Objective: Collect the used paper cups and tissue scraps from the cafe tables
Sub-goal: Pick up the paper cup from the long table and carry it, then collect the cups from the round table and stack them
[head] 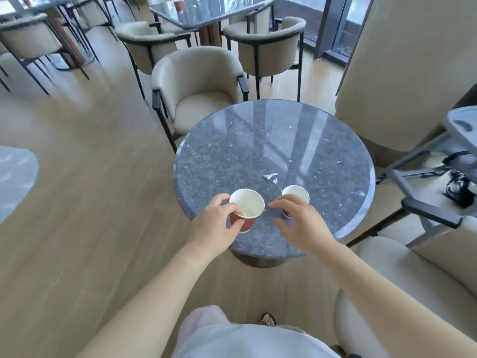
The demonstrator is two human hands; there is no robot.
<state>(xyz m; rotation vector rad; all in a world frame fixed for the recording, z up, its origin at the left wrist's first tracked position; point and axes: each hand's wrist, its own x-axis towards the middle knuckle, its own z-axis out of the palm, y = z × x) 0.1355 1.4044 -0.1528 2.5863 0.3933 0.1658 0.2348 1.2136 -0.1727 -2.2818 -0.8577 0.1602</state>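
View from a person's head, looking down at a round grey speckled stone worktop [258,140] in a cafe with a pale wooden floor. Two bare arms reach forward.

The left hand [216,223] grips a red paper cup with a white inside [247,206] at the near left edge of the worktop, with the thumb and fingers wrapped round its side. The cup tilts and its open mouth faces up towards the camera. Whether its base touches the stone cannot be told.

The right hand [302,223] is spread, its fingers loosely curved and holding nothing. It is just in front of a second red paper cup [295,193], which stands upright on the worktop, and it hides that cup's lower part.

Small white tissue scraps [271,177] lie on the stone just beyond the two cups. A beige armchair [196,83] stands at the far side.
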